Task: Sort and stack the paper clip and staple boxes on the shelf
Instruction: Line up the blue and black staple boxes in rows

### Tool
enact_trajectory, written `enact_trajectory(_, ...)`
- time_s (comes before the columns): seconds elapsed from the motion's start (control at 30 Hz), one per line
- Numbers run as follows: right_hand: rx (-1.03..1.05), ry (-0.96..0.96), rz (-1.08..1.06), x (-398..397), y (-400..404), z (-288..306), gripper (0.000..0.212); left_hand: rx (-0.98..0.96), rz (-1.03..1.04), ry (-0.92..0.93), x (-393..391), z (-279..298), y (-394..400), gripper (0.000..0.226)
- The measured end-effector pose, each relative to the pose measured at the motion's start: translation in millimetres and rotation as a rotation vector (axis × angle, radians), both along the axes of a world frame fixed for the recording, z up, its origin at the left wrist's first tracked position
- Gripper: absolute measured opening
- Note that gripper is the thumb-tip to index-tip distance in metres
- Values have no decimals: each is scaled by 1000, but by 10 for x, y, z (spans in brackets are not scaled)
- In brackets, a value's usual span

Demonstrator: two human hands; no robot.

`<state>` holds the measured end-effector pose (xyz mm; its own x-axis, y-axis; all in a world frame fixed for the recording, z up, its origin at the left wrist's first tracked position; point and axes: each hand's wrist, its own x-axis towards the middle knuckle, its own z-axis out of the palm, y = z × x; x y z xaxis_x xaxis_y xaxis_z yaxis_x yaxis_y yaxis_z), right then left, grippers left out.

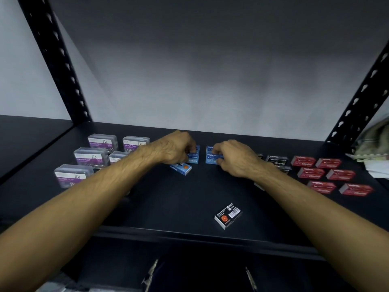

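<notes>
Black metal shelving with punched uprights frames a dark matte shelf board against a pale wall, and both bare arms reach in to its middle. Sorting by colour looks largely done: clear plastic paper clip boxes with purple labels sit grouped at the left, small red cardboard staple boxes in rows at the right, black ones just beside them. Stacking the blue cardboard staple boxes seems the step in hand. The left hand is curled onto the left blue stack, the right hand closed around the right blue stack, fingers pinching the box ends. One loose blue box lies tilted in front, and a black box lying barcode-up sits well apart near the shelf's front edge; both likely need collecting next, squared onto their own piles
</notes>
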<state>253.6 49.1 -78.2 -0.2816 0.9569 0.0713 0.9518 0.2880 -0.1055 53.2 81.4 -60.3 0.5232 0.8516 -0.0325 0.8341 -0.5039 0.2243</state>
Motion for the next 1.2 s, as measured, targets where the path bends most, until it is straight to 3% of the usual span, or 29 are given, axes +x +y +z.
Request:
enact_trajectory(0.47, 92, 38, 46, -51, -85, 116, 27, 1, 85, -120, -352, 169, 84, 30)
enact_trajectory(0.77, 189, 149, 152, -525, -302, 46, 23, 0, 73, -10, -421, 73, 173, 36)
enact_trajectory(1.2, 166, 179, 90, -721, -348, -217, 23, 0, 47, 98, -393, -2, 169, 26)
